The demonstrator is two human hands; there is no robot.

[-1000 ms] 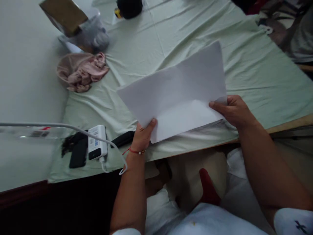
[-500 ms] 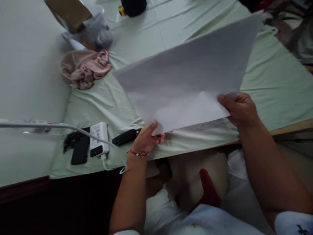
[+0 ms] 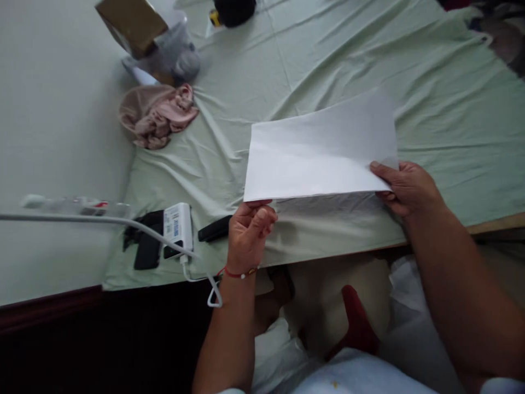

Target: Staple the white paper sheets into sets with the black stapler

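Observation:
A white sheet of paper (image 3: 315, 153) is tilted above the green cloth, with a slight bend near its right side. My right hand (image 3: 408, 186) pinches its lower right corner, thumb on the upper face and fingers underneath. At the lower left corner, my left hand (image 3: 251, 232) is closed, its curled fingers against the paper's edge and partly hidden beneath it. The left thumb is off the paper's face and rests near the fingertips. Just left of that hand lies a black elongated object (image 3: 214, 229), partly covered by the hand.
A green cloth (image 3: 451, 164) covers the table. At left lie a white power bank (image 3: 178, 227) with a cable, a black phone (image 3: 147, 250) and a grey cord (image 3: 82, 218). Pink fabric (image 3: 164, 117), a cardboard box (image 3: 133, 24) and a yellow-black tape measure (image 3: 214, 17) are farther back.
The paper has come lower and flatter and covers less of the view. Its left edge has shifted right. My left thumb has come off the paper's face; my right hand keeps its pinch.

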